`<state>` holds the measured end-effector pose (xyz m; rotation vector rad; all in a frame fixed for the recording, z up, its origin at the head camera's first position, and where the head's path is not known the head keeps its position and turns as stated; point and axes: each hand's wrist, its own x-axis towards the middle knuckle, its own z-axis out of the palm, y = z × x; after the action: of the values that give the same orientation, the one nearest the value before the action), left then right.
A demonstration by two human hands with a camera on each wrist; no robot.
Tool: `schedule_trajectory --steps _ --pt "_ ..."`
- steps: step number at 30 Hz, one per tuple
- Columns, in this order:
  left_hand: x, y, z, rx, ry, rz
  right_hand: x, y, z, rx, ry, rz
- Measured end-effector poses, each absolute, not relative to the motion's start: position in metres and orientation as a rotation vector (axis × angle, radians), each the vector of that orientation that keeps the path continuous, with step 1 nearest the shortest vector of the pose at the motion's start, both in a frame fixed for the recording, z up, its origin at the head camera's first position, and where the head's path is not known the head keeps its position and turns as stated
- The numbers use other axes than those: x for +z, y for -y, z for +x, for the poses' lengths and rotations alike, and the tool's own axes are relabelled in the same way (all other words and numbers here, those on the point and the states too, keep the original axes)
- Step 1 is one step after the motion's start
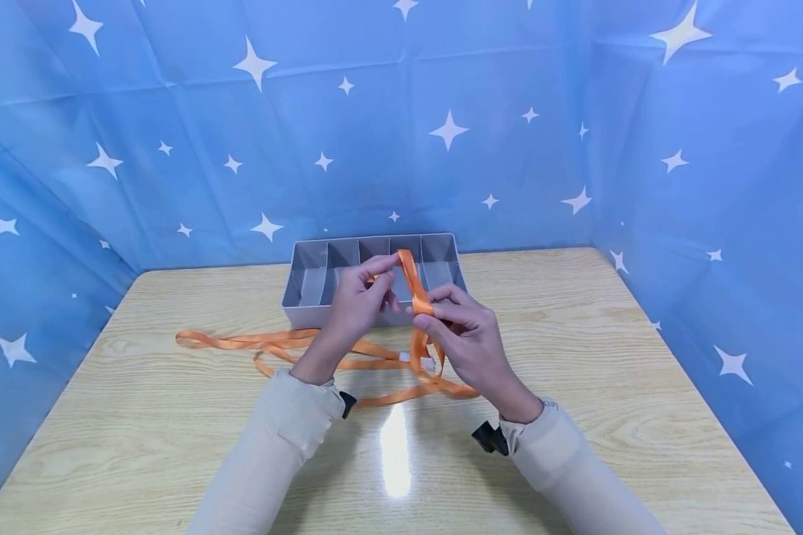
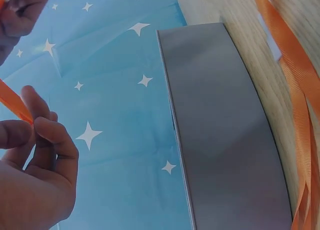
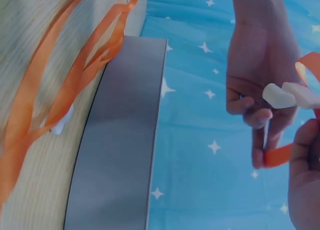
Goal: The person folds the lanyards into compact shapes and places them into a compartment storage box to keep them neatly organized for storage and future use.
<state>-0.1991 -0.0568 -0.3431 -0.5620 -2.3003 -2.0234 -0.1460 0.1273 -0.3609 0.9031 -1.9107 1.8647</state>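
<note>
Head view, left grip: the left grip (image 1: pixel 363 296) pinches one end of a stretch of orange ribbon (image 1: pixel 412 279), above the grey divided organizer (image 1: pixel 314 318).
Head view, right grip: the right grip (image 1: pixel 467 338) holds the same ribbon nearer the person, with a band of it crossing at the fingertips.
Head view, surface: loose orange strands (image 1: pixel 375 364) lie in long loops on the wood-grain surface (image 1: pixel 589 349), in front of the organizer, a white fitting (image 1: pixel 428 364) among them; whether they join the held ribbon, I cannot tell.
Head view, step in hand: by my reading, looping or winding the ribbon about the right fingers — or tying it; the pose fits either.
Left wrist view, pinch: thumb and fingers close narrowly on the ribbon, which runs taut toward the other hand at the picture's edge.
Left wrist view, organizer: its outer wall stands apart from the hand, strands beyond it.
Right wrist view, white pieces: two of them (image 3: pixel 300 95) show beside the right hand; their attachment is unclear.
Right wrist view, ribbon end: a short length shows at the left fingertips.
Ribbon, next move: it seems to call for a firm right hold while the left brings its end round, kept flat — slack could let the band slip.
</note>
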Motion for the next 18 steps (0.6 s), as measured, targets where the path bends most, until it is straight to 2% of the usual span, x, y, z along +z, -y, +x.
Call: schedule_trajectory --steps 18 --pt "-0.358 0.052 -0.191 -2.089 2.376 -0.633 -0.35 -0.135 -0.151 1.723 1.887 0.846"
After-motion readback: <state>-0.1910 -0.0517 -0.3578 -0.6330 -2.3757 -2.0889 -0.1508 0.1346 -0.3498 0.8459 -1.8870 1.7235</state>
